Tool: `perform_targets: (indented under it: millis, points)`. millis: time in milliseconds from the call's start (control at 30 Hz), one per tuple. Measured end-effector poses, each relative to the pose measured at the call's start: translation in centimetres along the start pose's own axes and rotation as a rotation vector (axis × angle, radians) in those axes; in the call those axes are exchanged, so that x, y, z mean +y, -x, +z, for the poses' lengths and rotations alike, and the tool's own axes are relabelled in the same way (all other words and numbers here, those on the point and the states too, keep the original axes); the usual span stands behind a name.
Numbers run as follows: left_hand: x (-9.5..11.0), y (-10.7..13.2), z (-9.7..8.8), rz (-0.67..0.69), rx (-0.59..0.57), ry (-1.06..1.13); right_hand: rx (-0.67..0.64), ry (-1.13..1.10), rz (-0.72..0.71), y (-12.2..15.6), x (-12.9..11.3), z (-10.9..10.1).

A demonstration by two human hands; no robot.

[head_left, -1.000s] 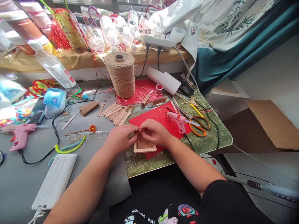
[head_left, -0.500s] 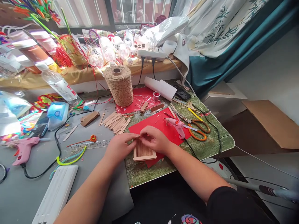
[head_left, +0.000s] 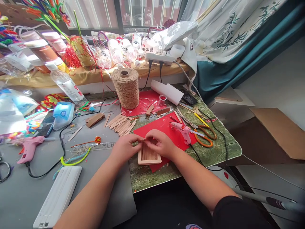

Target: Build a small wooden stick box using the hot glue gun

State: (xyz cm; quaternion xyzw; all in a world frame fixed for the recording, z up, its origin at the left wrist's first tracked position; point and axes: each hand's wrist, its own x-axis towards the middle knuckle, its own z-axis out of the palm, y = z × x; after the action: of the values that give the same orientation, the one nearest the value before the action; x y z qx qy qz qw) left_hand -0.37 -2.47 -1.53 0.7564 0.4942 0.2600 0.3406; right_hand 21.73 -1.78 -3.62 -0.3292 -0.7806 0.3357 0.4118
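A small open box of craft sticks [head_left: 150, 161], with a pale rim and slatted floor, lies at the table's front edge, partly on red paper [head_left: 164, 125]. Over its far end my left hand [head_left: 127, 147] and my right hand [head_left: 160, 143] meet, thumbs and fingers pinched together. Between the fingertips shows a sliver of brownish wood, seemingly a craft stick [head_left: 143, 140], mostly covered by the fingers. Just beyond my left hand fans a pile of loose craft sticks [head_left: 122, 124]. To the right of my right hand rests a pink glue gun [head_left: 184, 131].
Scissors [head_left: 206, 135] lie at the right beside the glue gun's black cord. A twine spool [head_left: 126, 89] and white paper roll [head_left: 166, 91] stand behind. On the left are a second glue gun [head_left: 30, 149], a white power bank-like case [head_left: 58, 197] and a clear stencil ruler [head_left: 95, 147].
The view has shifted slightly, so everything sits a little further right. Both hands keep their pinch over the box's far end, with barely any finger movement.
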Motion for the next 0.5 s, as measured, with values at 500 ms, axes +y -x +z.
perform_targets:
  millis: [500]
  points:
    - [-0.6,0.2,0.4,-0.016,0.018,-0.075,-0.577,0.499,-0.217,-13.6,6.5,3.5]
